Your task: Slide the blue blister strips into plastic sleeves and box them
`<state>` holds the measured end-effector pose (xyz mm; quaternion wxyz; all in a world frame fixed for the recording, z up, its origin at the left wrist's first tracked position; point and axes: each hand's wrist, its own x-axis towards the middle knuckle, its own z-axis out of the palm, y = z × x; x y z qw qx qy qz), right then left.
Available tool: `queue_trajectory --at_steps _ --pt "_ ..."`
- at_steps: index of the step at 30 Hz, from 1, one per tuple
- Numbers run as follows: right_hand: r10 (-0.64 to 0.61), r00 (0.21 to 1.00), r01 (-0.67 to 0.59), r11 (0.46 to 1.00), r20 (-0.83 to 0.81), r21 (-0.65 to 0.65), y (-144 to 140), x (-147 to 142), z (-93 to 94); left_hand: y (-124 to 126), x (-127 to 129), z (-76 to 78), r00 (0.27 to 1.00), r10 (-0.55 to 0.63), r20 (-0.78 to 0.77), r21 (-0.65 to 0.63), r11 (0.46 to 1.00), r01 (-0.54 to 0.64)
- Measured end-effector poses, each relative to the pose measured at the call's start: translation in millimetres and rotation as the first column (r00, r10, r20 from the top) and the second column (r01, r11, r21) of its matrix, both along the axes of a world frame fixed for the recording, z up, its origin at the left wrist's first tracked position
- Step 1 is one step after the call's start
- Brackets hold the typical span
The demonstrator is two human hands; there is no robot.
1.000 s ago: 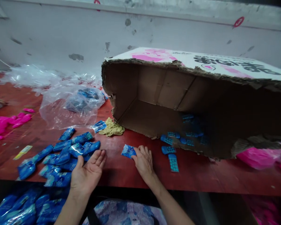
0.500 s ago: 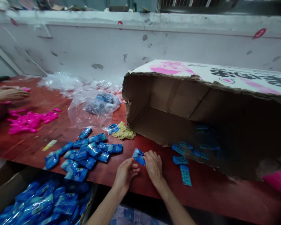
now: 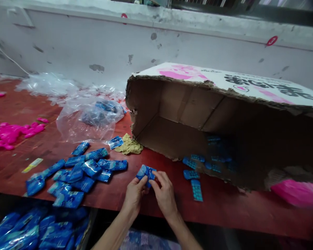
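worktop (image 3: pixel 224 208) in red runs right across in front of me, and the biggest thing on it is a cardboard box (image 3: pixel 169 102) on its side, torn mouth facing the person. below the worktop's near edge, on the left, a container holds plenty of blue packets (image 3: pixel 23 229). a clear plastic bag (image 3: pixel 67 121) with something blue inside lies towards the wall, and a loose heap of blue packets (image 3: pixel 74 175) sits near the edge, left of the hands. the work looks partway through to me: one blue packet (image 3: pixel 144 171) is being handled, just above the worktop or touching it, i can't tell which. the left hand (image 3: pixel 134 194) grips it, thumb on top and fingers beneath; the right hand (image 3: pixel 164 194) has thumb and forefinger at its right side, though whether they pinch it i can't tell. smallest are the dotted blue pieces (image 3: pixel 197 191), some just outside the box's mouth, others in its shadow. i'd guess there is plenty left to handle, but which pieces are finished i can't tell.
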<state>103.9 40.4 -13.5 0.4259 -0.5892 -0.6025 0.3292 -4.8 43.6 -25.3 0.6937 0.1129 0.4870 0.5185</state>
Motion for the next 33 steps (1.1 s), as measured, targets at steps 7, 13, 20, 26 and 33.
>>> queue_trajectory --at_steps 7,13,20,26,33 --pt "-0.158 0.734 -0.173 0.897 -0.661 -0.407 4 -2 -6.2 -6 5 2.1 0.998 0.044 0.035 0.04 0.998 -0.045" --pt "-0.2 0.549 -0.271 0.876 -0.811 -0.4 1 -5 0.6 -11 7 4.8 0.998 0.036 0.055 0.029 0.999 -0.037" --pt "-0.174 0.627 -0.187 0.913 -0.759 -0.363 -2 -15 -5.5 -10 9 6.7 0.995 0.083 -0.056 0.029 0.996 -0.081" --pt "-0.253 0.774 0.014 0.924 -0.581 -0.382 -8 -23 -16.9 -9 16 3.2 0.988 0.116 -0.105 0.028 0.993 -0.113" --pt "-0.252 0.843 0.026 0.902 -0.475 -0.432 -9 -20 -16.3 -9 22 7.7 0.995 0.097 0.0 -0.05 0.994 -0.097"
